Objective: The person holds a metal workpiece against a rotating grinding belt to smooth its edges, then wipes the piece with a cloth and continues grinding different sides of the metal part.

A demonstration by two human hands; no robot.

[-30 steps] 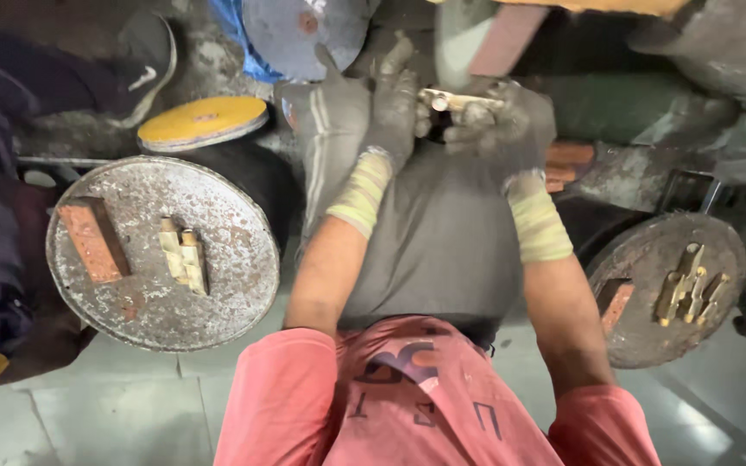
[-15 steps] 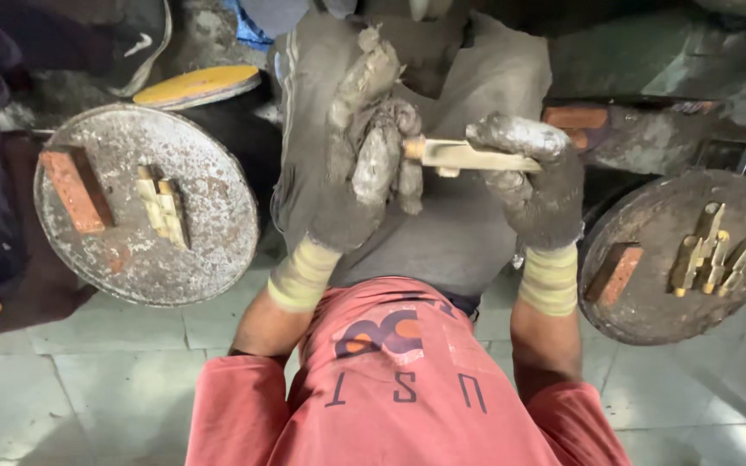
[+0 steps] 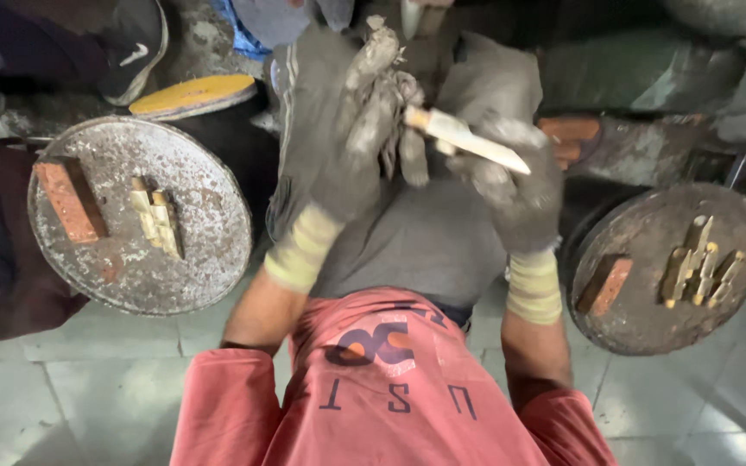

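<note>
Holding pale brass-coloured bar (image 3: 468, 138) | right hand (image 3: 515, 185), grey glove, clamped on bar's right part | left hand (image 3: 364, 129), grey glove, fingers curled onto bar's left end | bar above grey lap cloth (image 3: 425, 242) | left of bar: round metal disc (image 3: 140, 216) with brick (image 3: 69, 198) | right of bar: second disc (image 3: 662, 267) with brass pieces (image 3: 701, 259)

light: dim, soft, from above – shadows: deep along top edge | blur: slight motion softness | glare: faint on floor tiles (image 3: 88, 406)

Grimy grey gloves with pale yellow cuffs (image 3: 304, 250); pale brass-coloured metal piece (image 3: 468, 138); reddish-brown brick (image 3: 69, 198) on speckled grey round lid (image 3: 209, 216); coral-red shirt (image 3: 390, 388)
</note>
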